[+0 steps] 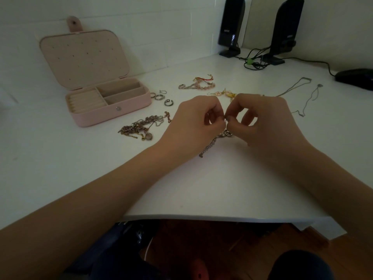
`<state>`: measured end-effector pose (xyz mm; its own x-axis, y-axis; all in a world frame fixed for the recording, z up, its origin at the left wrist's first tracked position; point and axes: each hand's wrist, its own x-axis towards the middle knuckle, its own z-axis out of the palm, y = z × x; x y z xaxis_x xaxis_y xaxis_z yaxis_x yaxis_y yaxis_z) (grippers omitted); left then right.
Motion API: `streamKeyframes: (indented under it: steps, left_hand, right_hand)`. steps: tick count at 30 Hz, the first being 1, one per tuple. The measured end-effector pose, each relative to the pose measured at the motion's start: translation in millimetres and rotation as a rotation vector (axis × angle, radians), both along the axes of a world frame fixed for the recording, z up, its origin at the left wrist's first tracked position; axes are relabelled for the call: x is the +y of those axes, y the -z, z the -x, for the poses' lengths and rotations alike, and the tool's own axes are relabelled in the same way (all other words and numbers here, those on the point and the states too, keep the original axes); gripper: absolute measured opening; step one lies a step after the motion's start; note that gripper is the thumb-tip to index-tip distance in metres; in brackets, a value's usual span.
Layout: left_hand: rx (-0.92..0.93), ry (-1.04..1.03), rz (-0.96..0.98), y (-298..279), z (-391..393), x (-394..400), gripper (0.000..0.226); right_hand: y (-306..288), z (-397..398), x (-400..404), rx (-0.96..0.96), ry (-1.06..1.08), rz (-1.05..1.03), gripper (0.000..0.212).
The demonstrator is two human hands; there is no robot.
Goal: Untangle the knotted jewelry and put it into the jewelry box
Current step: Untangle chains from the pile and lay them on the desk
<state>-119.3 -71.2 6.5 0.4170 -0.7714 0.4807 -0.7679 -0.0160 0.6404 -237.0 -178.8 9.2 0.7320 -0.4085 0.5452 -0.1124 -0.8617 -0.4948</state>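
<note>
From the head view, my left hand (193, 120) and right hand (260, 120) met over the table (201, 188), each pinching the same knotted chain (210, 146) between thumb and fingertip; its loose end trailed on the table below. The box (113, 116) sat open, well to the left, near a tangled pile (141, 126). I judged it best to tease the loops apart gently, never pulling tight.

One open pink jewelry box (113, 116), four silver rings (161, 97), two black speakers (232, 25), two thin silver necklaces (308, 98), one tangled chain pile (141, 126), two hands (193, 122).
</note>
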Motion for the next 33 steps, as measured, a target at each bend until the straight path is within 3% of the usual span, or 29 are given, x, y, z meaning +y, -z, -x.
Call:
streamKeyframes:
  steps: [9, 16, 20, 33]
  left_hand:
    - [0.059, -0.038, -0.008, -0.8, -0.4, -1.1, 0.009]
    - [0.283, -0.057, -0.018, -3.6, -0.4, -2.1, 0.006]
    - [0.421, 0.010, -0.031, -5.5, -2.4, -1.2, 0.007]
    - [0.423, 0.020, -0.036, -7.7, -0.4, 0.1, 0.004]
  right_hand:
    - [0.6, -2.0, -0.1, -0.032, -0.008, -0.073, 0.007]
    - [-1.0, -1.6, 0.0, -0.079, 0.010, -0.043, 0.005]
    - [-0.8, -0.2, -1.6, -0.085, 0.024, 0.094, 0.002]
    - [0.9, -1.6, -0.6, -0.019, 0.002, 0.256, 0.004]
